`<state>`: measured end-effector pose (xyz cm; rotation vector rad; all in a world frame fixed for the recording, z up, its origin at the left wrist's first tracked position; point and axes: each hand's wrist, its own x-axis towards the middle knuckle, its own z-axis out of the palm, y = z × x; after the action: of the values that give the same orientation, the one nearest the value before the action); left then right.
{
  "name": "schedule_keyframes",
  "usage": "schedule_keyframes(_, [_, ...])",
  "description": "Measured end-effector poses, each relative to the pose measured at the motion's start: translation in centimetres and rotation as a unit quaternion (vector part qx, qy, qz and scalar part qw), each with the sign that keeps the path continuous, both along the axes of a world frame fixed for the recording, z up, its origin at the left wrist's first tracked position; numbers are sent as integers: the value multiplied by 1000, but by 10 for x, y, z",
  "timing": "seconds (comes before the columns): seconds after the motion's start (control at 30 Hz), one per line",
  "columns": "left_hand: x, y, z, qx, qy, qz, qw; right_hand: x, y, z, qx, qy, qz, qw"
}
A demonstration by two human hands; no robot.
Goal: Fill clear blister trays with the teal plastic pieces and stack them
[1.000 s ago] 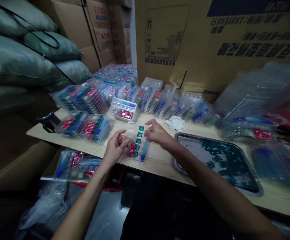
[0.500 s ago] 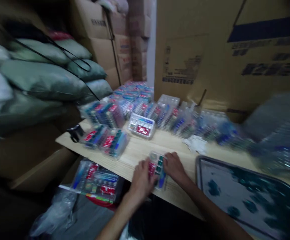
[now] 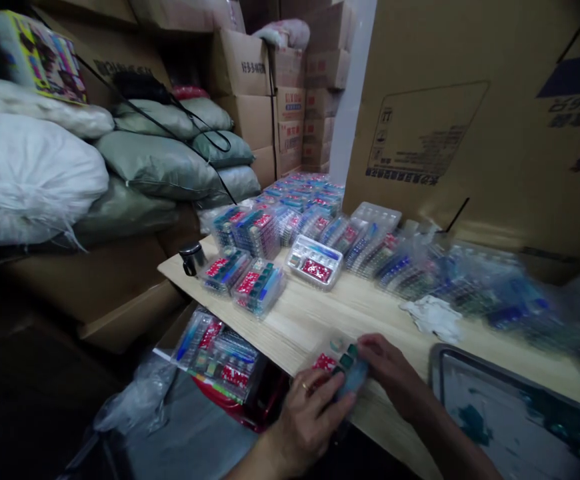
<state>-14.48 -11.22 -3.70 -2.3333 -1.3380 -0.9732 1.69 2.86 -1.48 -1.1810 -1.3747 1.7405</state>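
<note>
The left hand (image 3: 307, 423) and right hand (image 3: 390, 370) squeeze a small clear plastic box (image 3: 347, 370) of green and red bits, a grey metal tray (image 3: 515, 427) just beyond the right hand.

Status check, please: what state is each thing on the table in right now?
Left hand: closed over the near edge of the case.
Right hand: fingers against the case's far side.
Small clear case: held tilted between both hands, teal pieces inside.
Metal tray: flat on the table, some teal pieces on it.
White cloth: crumpled.
Clear box: closed, red packet inside.
</note>
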Motion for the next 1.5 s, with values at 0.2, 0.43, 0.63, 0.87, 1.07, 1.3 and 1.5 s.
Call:
schedule_keyframes(0.2, [-84, 37, 72, 83, -7, 96, 992, 1, 4, 51, -5, 52, -18, 998])
schedule_keyframes(0.43, [-183, 89, 97, 1, 56, 212, 976, -3, 3, 37, 38, -26, 49, 998])
schedule_keyframes(0.63, [-196, 102, 86, -222, 113, 196, 948, -6, 2, 17, 93, -64, 92, 989])
schedule_keyframes(0.87, [-191, 112, 95, -255, 109, 218, 936, -9, -13, -26, 315, -179, 38, 931])
schedule_keyframes(1.07, [-191, 108, 79, -237, 116, 230, 937, -7, -33, -33, 412, -222, 54, 882])
schedule_keyframes(1.3, [-204, 102, 80, -240, 126, 177, 946, 2, -30, -31, 407, -214, 81, 884])
schedule_keyframes(1.5, [-172, 95, 87, -228, 67, 225, 945, 5, -34, -33, 404, -210, 95, 885])
